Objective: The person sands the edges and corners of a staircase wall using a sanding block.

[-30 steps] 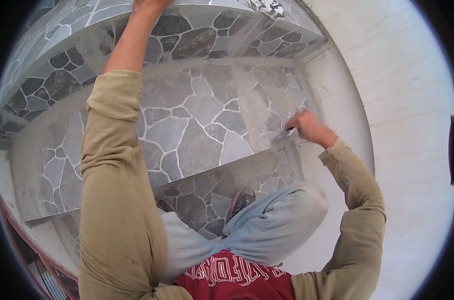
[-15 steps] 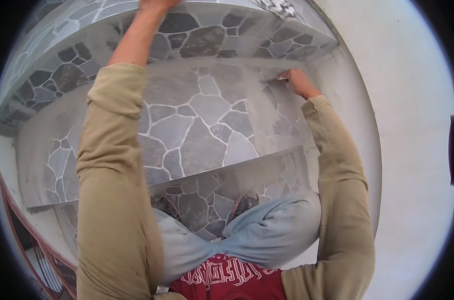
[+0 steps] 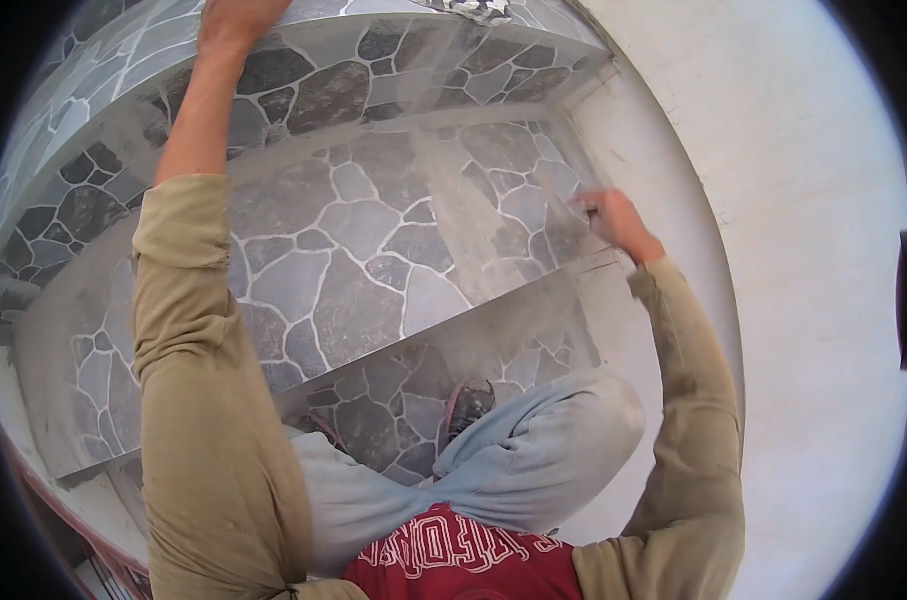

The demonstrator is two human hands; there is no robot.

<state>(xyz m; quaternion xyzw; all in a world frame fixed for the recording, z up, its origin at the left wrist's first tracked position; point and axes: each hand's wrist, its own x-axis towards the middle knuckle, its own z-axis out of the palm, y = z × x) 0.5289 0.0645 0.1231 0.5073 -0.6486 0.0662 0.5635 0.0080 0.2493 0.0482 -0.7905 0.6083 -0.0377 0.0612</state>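
My left hand (image 3: 241,20) rests at the edge of the upper stone-patterned step (image 3: 163,55), at the top of the view; its fingers are cut off or hidden. On the right, my right hand (image 3: 618,222) is just above the right end of the middle step (image 3: 358,230), its fingers drawn together and blurred. What it holds, if anything, is too small to make out. Grey film lies over parts of that step, and pale joint lines run between its stones.
A black-and-white cloth (image 3: 481,10) lies on the upper step. Beside the steps on the right stands a pale wall (image 3: 773,250). Below are a lower step (image 3: 368,410) and my shoe (image 3: 469,405). A reddish railing (image 3: 83,525) is at lower left.
My right hand has moved down along the step toward its front edge. The view has shifted, so the steps, the cloth and my left hand appear further left.
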